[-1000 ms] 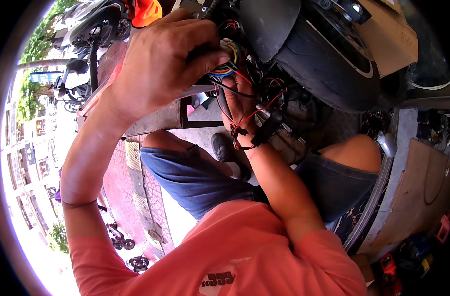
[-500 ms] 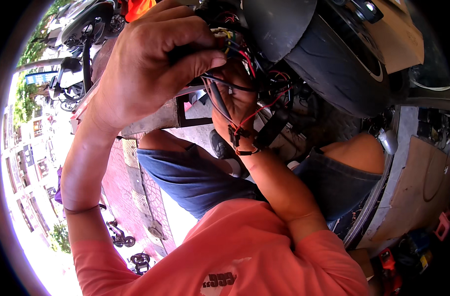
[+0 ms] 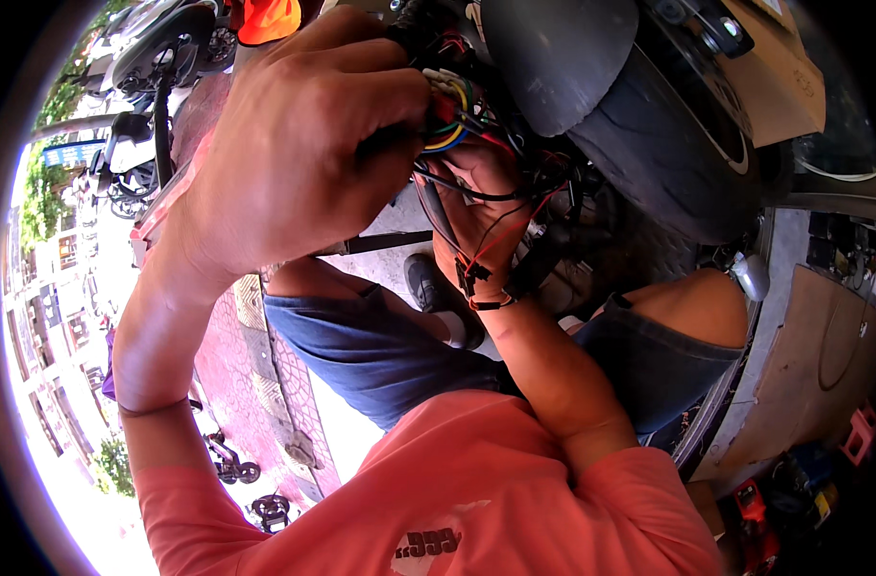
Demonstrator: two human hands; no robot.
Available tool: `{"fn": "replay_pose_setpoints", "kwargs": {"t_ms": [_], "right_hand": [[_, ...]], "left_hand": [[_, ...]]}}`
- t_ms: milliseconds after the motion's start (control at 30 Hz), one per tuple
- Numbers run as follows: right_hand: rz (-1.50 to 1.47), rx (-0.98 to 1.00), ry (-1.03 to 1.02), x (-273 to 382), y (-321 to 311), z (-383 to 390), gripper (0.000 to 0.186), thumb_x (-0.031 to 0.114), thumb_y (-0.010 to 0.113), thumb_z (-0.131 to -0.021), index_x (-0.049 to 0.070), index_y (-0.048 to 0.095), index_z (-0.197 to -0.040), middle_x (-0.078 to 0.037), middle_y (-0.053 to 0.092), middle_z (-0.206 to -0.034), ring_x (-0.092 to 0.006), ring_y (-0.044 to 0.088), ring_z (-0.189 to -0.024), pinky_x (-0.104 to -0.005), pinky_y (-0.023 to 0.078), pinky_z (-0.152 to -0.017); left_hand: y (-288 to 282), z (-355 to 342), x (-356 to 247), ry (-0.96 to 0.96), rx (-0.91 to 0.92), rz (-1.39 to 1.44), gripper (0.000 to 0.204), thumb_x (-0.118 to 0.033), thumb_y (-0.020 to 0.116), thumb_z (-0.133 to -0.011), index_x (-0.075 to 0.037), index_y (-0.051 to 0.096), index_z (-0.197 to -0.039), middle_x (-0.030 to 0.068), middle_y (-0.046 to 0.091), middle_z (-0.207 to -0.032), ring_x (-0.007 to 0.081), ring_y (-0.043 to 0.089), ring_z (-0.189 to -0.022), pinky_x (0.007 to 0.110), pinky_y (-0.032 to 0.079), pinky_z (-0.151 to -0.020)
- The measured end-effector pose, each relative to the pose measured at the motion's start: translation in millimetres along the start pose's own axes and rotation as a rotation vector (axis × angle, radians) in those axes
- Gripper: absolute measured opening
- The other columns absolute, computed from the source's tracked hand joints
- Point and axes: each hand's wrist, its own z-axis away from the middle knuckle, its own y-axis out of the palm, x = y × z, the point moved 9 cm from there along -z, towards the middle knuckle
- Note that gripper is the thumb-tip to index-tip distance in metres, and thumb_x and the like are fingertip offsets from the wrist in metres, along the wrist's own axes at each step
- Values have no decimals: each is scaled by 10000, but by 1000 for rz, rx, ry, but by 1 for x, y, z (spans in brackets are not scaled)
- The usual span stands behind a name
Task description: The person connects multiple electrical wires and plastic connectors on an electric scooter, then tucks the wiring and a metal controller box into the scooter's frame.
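Observation:
A tangled wire bundle with red, yellow, blue, green and black leads and pale connectors hangs beside a black fender. My left hand comes over it from the left, fingers curled closed on the wires; its fingertips are mostly hidden behind the knuckles. From below, my right hand reaches in palm up and cups the same bundle, its fingers lost among the leads. Thin red and black wires trail across the right wrist, ending in a small black connector.
A black tire stands right of the wires, with a cardboard box behind it. My knees are spread below. Bright orange material lies at upper left. Parked vehicles show at far left, and a red tool is at lower right.
My left hand has moved slightly right and down, its thumb now out of sight. My right hand and the wires have shifted a little to the right.

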Motion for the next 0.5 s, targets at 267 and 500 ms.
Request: {"fn": "replay_pose_setpoints", "kwargs": {"t_ms": [267, 500], "right_hand": [[412, 285, -166, 31, 22, -8, 327, 192, 745, -841, -2, 721, -1104, -180, 701, -1140, -349, 659, -1085, -448, 502, -961], [339, 372, -229, 46, 35, -24, 481, 268, 782, -744, 5, 701, -1139, -199, 674, -1094, -398, 658, -1020, -465, 528, -879]], "left_hand": [[-15, 4, -16, 108, -148, -185, 233, 16, 787, -662, -29, 702, -874, 100, 658, -890, 366, 629, -1100, 436, 507, -851], [-16, 8, -14, 129, -67, -73, 336, -48, 813, -609, 4, 722, -928, 152, 654, -964, 404, 653, -1034, 448, 544, -822]]}}
